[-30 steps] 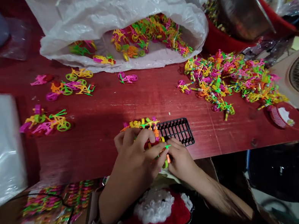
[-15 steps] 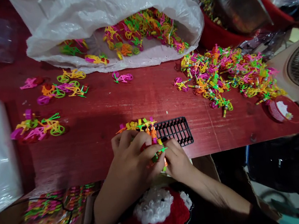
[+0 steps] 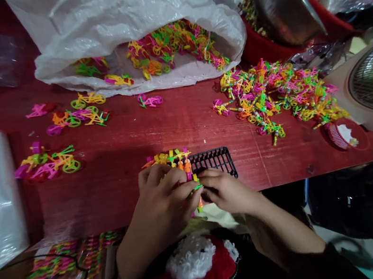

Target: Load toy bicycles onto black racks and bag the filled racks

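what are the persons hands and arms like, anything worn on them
Both the left hand and the right hand are bare, with no gloves. The left wrist wears a wide greyish-tan strap, possibly a watch band. A black sleeve covers the right arm above the forearm.

My right hand has swung inward, its fingers now pointing left against my left hand, lying just below the black plastic rack instead of rising toward it.
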{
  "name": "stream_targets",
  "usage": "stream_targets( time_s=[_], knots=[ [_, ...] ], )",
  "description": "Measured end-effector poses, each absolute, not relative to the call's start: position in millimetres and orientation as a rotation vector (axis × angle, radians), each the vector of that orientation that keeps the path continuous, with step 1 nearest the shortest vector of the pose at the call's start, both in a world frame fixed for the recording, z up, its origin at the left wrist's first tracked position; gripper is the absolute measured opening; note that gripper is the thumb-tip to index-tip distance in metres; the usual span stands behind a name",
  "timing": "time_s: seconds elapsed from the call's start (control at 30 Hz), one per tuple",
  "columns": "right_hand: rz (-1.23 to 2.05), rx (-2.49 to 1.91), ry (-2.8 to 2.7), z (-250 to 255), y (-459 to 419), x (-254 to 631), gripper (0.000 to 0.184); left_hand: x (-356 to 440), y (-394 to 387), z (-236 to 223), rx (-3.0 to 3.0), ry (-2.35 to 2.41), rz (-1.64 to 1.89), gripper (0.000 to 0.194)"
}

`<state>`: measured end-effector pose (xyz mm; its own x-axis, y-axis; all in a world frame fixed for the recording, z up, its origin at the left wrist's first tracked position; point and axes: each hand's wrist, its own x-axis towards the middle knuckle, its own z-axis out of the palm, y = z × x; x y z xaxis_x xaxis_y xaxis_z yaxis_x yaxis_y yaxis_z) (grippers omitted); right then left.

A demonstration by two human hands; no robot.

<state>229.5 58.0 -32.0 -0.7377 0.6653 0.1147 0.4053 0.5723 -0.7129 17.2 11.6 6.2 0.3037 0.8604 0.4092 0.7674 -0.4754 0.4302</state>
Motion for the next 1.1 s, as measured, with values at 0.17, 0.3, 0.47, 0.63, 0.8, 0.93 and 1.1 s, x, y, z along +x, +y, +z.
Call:
stream_targets(
  time_s=[0.17,0.3,0.47,0.63,0.8,0.93,1.1],
  knots=[
    [0.431,-1.321,-2.278,2.6,146.4,267.7,0.029,17.4,11.1,10.3,2.553,1.546,0.735,0.009],
    [0.049,-1.589,-2.328,-10.8,219.0,291.3,0.046,19.3,10.9,11.0,2.634,1.588,0.592,0.02],
    [-0.016,-1.593,-2.344,-38.7,237.4,284.8,0.036,17.1,10.4,11.3,2.613,1.624,0.517,0.022],
    [0.041,-1.526,-2.464,-42.7,228.5,277.1,0.016,7.6,6.9,11.5,2.537,1.578,0.638,0.03],
    [0.461,-1.422,-2.222,-35.8,204.0,271.6,0.014,5.0,0.6,11.9,2.472,1.565,0.765,0.033],
    [1.017,-1.124,-1.961,-39.7,149.0,240.9,0.025,11.9,0.8,10.5,2.501,1.538,0.772,0.016],
    [1.165,-0.97,-2.013,-57.7,107.2,209.3,0.014,18.3,3.1,11.2,2.5,1.574,0.775,0.013]
  ],
)
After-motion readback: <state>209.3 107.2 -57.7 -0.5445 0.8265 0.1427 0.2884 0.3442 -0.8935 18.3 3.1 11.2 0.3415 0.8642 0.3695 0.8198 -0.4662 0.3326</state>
